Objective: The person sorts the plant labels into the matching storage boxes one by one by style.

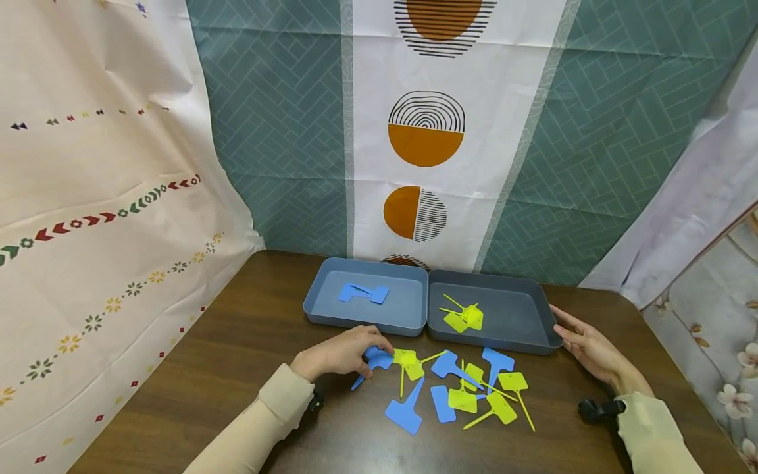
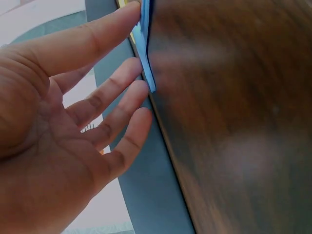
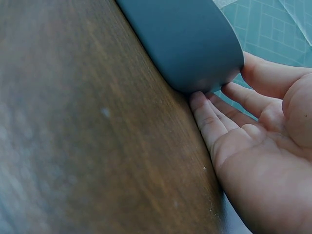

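My left hand [image 1: 349, 352] pinches a blue T-shaped plant label [image 1: 379, 358] at the left end of the loose labels on the table. In the left wrist view the thumb of my left hand [image 2: 73, 107] presses this blue label [image 2: 143, 44]; the index fingertip is hidden. My right hand [image 1: 598, 352] touches the right end of the dark grey tray [image 1: 533, 316] with fairly straight fingers. Up close in the right wrist view, the fingertips of the right hand [image 3: 263, 122] rest against the rounded corner of that tray [image 3: 195, 44].
Several yellow labels [image 1: 503, 409] and blue labels [image 1: 405, 415] lie mixed on the brown table [image 1: 266, 296]. The blue-grey tray [image 1: 316, 289] holds blue labels [image 1: 379, 294], and the dark tray beside it holds yellow ones [image 1: 474, 317]. A patterned curtain [image 1: 284, 164] hangs behind.
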Demonstrator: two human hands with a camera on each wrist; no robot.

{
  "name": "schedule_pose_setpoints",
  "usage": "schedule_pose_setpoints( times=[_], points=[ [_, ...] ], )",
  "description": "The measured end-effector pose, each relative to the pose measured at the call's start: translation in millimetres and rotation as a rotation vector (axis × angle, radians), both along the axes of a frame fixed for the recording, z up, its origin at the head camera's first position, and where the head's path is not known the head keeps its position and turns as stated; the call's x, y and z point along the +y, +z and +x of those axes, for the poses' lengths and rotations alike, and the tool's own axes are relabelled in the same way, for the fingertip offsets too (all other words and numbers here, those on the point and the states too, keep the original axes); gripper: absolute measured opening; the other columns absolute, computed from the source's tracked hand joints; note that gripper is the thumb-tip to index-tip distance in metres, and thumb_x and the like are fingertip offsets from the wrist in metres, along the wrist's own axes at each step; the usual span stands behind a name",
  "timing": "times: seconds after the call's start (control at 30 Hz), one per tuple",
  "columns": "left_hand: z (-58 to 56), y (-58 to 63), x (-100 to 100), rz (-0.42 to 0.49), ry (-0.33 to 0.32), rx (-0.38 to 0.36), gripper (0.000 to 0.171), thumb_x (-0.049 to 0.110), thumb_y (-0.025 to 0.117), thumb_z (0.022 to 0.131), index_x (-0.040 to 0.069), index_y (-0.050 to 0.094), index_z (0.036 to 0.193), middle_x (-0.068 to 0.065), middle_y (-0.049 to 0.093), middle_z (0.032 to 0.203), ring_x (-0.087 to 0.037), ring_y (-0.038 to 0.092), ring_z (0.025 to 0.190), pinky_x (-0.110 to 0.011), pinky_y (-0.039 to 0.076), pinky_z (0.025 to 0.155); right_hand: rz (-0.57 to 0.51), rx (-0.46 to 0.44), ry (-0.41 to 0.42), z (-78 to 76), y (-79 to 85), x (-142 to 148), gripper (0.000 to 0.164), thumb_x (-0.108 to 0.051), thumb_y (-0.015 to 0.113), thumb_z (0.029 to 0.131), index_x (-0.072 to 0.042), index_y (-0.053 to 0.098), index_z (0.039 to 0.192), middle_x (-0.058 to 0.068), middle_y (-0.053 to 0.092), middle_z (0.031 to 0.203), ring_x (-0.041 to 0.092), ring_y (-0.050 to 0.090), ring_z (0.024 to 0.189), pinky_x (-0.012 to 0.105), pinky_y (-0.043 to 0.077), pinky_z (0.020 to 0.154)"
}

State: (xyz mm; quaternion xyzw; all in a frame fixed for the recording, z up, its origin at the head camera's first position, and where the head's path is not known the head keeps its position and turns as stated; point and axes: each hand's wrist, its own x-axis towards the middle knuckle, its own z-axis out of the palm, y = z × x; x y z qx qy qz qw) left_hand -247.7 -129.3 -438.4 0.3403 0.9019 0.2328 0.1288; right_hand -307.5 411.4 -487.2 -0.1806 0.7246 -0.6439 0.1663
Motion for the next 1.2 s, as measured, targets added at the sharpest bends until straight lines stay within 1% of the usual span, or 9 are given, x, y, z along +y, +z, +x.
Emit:
schedule_pose_setpoints(
  times=[0.13, 0.27, 0.37, 0.57, 0.77, 0.9, 1.03, 1.2],
  points=[
    [-0.9, -1.3, -1.4, 0.007, -0.002, 0.004, 0.042, 0.010, 0.087, 0.085, 0.016, 0.073, 0.124, -0.001, 0.062, 0.114, -0.022, 0.052, 0.111, -0.036, 0.048, 0.094, -0.001, 0.002, 0.001, -0.3, -0.7, 0.4, 0.064, -0.013, 0.037, 0.115, -0.005, 0.000, 0.166, 0.010, -0.001, 0.174, -0.017, 0.042, 0.131, 0.009, 0.039, 0.099],
    [-1.7, -2.5, -2.4, 0.004, 0.013, -0.001, 0.040, 0.013, 0.088, 0.085, 0.016, 0.073, 0.122, 0.001, 0.061, 0.108, -0.021, 0.051, 0.109, -0.037, 0.046, 0.092, -0.007, 0.007, 0.005, -0.3, -1.1, 0.3, 0.064, -0.013, 0.036, 0.115, -0.004, 0.000, 0.166, 0.012, -0.002, 0.174, -0.015, 0.043, 0.131, 0.009, 0.039, 0.100],
    [-1.8, -2.8, -3.4, -0.001, 0.026, -0.008, 0.039, 0.014, 0.088, 0.085, 0.017, 0.073, 0.121, 0.002, 0.061, 0.105, -0.020, 0.050, 0.107, -0.036, 0.046, 0.089, -0.010, 0.011, 0.007, 0.3, -0.9, 0.1, 0.064, -0.013, 0.037, 0.115, -0.004, 0.000, 0.166, 0.011, 0.000, 0.174, -0.014, 0.043, 0.132, 0.009, 0.039, 0.100],
    [-1.7, -2.8, -5.2, -0.007, 0.015, 0.001, 0.037, 0.015, 0.087, 0.086, 0.016, 0.073, 0.120, 0.002, 0.061, 0.100, -0.020, 0.050, 0.106, -0.032, 0.045, 0.086, -0.010, 0.003, 0.013, 0.6, -1.1, 0.9, 0.064, -0.014, 0.037, 0.115, -0.005, 0.000, 0.167, 0.006, 0.001, 0.175, -0.016, 0.041, 0.132, 0.009, 0.039, 0.099],
    [-1.7, -2.8, -5.0, -0.002, 0.043, -0.024, 0.029, 0.015, 0.088, 0.085, 0.017, 0.073, 0.110, 0.001, 0.057, 0.102, -0.018, 0.048, 0.103, -0.033, 0.046, 0.086, 0.008, -0.009, 0.012, -0.2, -1.1, 1.4, 0.064, -0.015, 0.037, 0.115, -0.009, 0.000, 0.167, 0.005, -0.002, 0.175, -0.019, 0.039, 0.130, 0.011, 0.038, 0.098],
    [-1.5, -2.4, -4.3, -0.004, 0.059, -0.036, 0.024, 0.016, 0.087, 0.086, 0.018, 0.073, 0.104, 0.000, 0.056, 0.105, -0.019, 0.048, 0.105, -0.035, 0.046, 0.090, 0.017, -0.002, 0.013, 0.6, -0.5, 1.5, 0.064, -0.015, 0.036, 0.115, -0.009, 0.000, 0.167, 0.008, -0.004, 0.175, -0.019, 0.039, 0.130, 0.010, 0.039, 0.098],
    [-0.9, -1.9, -4.6, -0.020, 0.061, -0.027, 0.021, 0.018, 0.086, 0.087, 0.019, 0.072, 0.102, 0.001, 0.055, 0.106, -0.019, 0.047, 0.104, -0.036, 0.045, 0.091, 0.022, 0.003, 0.012, 1.7, 0.7, 0.9, 0.064, -0.015, 0.036, 0.115, -0.009, 0.000, 0.167, 0.010, -0.007, 0.174, -0.019, 0.039, 0.130, 0.010, 0.038, 0.099],
    [-1.4, -1.9, -6.1, -0.022, 0.048, -0.019, 0.013, 0.015, 0.082, 0.091, 0.019, 0.072, 0.097, 0.001, 0.056, 0.105, -0.017, 0.047, 0.103, -0.035, 0.045, 0.090, 0.028, -0.008, 0.011, 1.7, 1.6, 0.6, 0.064, -0.016, 0.036, 0.115, -0.010, 0.000, 0.168, 0.009, -0.008, 0.174, -0.020, 0.038, 0.129, 0.011, 0.037, 0.101]
  ],
)
